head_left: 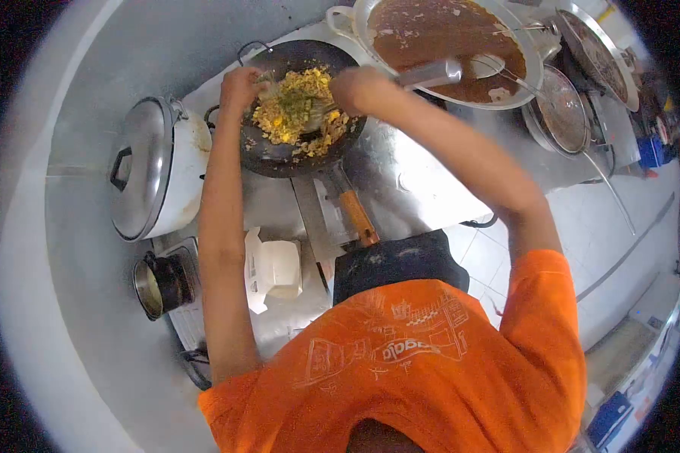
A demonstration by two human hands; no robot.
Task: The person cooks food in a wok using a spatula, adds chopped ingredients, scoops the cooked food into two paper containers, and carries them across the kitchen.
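Yellow-brown crumbly food point(287, 124), kept in by sloping-sided black metal wok point(283, 162); left hand point(242, 89) at wok's left, grip impossible to tell; right hand point(357, 90) at wok's right, seemingly clasping silvery metal handle point(437, 74).

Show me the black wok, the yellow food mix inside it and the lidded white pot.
Black wok point(281, 161), head view: bare inner wall, near side.
Yellow food mix point(292, 112), head view: its green-flecked middle.
Lidded white pot point(187, 172), head view: its white side wall.
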